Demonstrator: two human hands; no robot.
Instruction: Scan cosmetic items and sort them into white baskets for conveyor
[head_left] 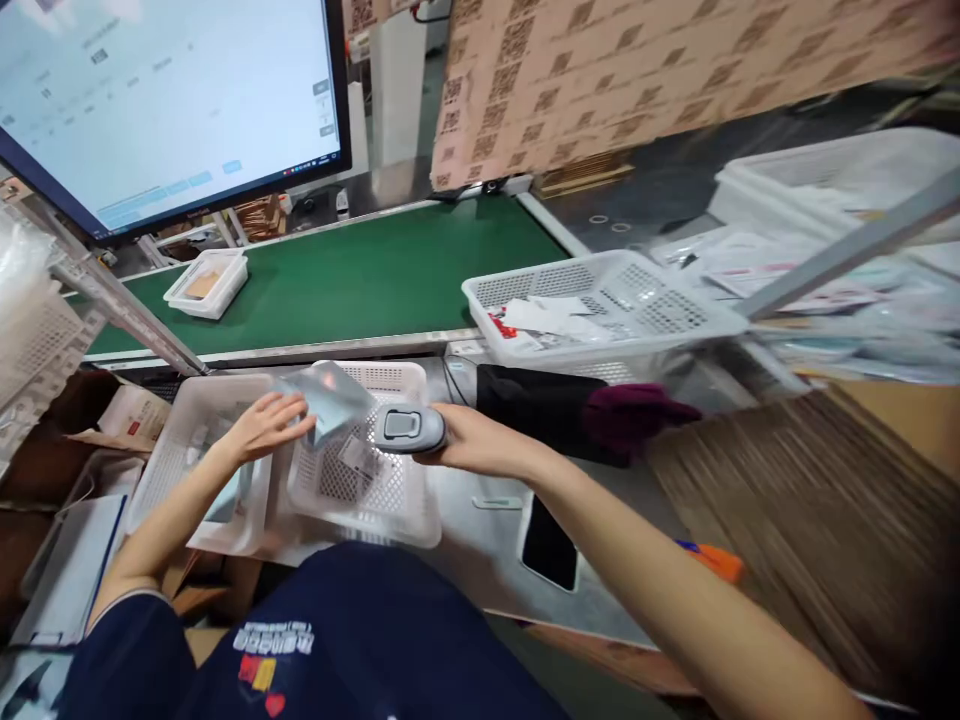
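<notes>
My left hand [270, 425] holds a shiny, pale plastic packet [336, 398] by its left edge, with the fingers stretched along it and the thumb partly hidden. My right hand [472, 440] is wrapped around a grey handheld barcode scanner [409, 428], whose head points left toward the packet. Beneath both lies a white perforated basket [409, 510] with a small labelled packet [361, 455] inside. A second white basket [251, 530], under my left forearm, contains some pale bluish packets [225, 498].
A monitor [172, 100] stands at upper left. Behind the baskets runs a green conveyor belt [352, 265] carrying a small white tray [229, 290]. To the right are a basket of papers [675, 335], a phone [550, 545], a box cutter [496, 503] and stacked cardboard [795, 520].
</notes>
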